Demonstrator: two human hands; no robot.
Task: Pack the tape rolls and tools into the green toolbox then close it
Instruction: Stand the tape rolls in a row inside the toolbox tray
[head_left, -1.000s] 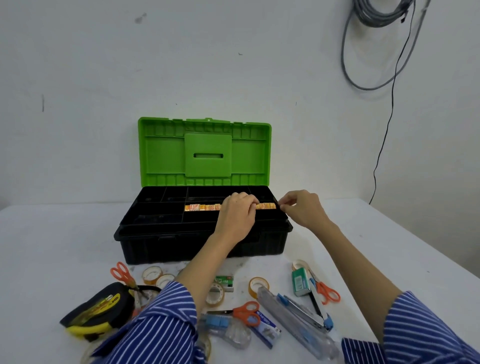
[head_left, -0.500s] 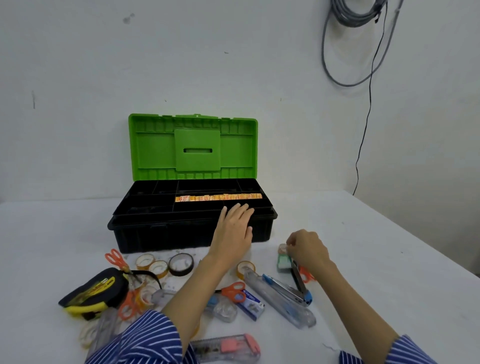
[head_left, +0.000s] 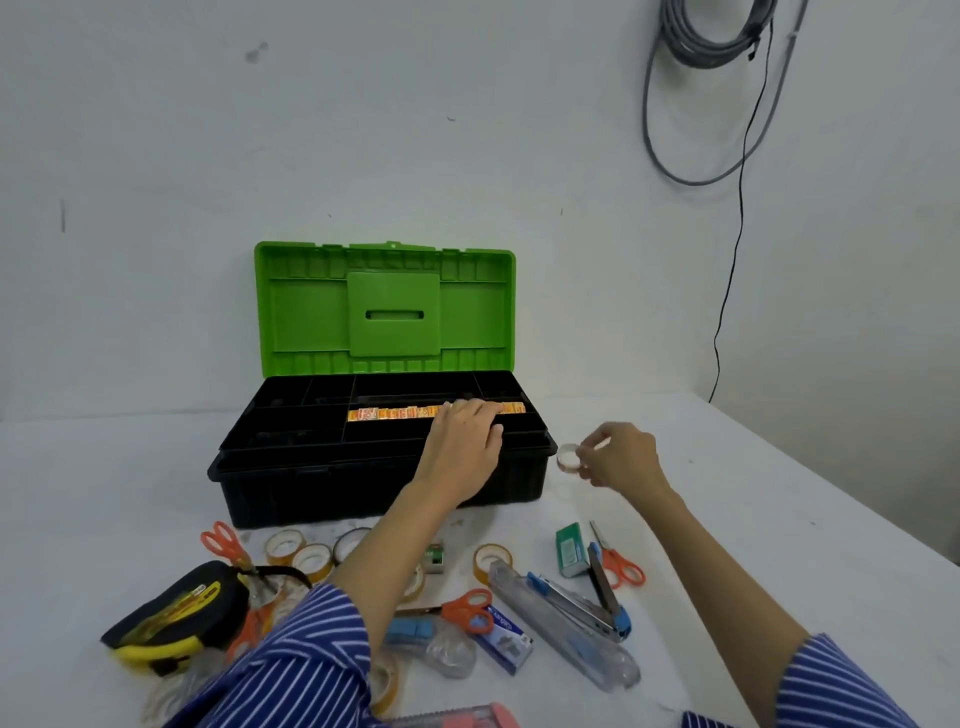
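**Tape roll in right hand, heading for the tray**

Head view, the only one:

- My right hand (head_left: 621, 457) pinches a small tape roll (head_left: 567, 458) by its rim, held in the air just off the right end of the green toolbox (head_left: 384, 312). Edge pinch, I think, so I can drop it flat into a compartment.
- My left hand (head_left: 462, 447) rests on the black tray (head_left: 291, 431), fingers mostly straight and lying over the right end of the orange strip (head_left: 395, 413) in the middle slot. It holds nothing; my guess is that it's steadying the box.
- Hands are apart, one on the box, one beside it.
- Lid stands fully open, propped toward the wall (head_left: 467, 130), so all compartments are reachable. Most look empty.
- Not yet packed, on the table (head_left: 779, 519) in front of the box: several tape rolls (head_left: 298, 553), orange scissors (head_left: 470, 613) and two more pairs, a green box (head_left: 570, 550), a blue box (head_left: 506, 642), a black-yellow pouch (head_left: 176, 613) and a clear case (head_left: 566, 629).

Early in the job, I'd say. Close comes last.
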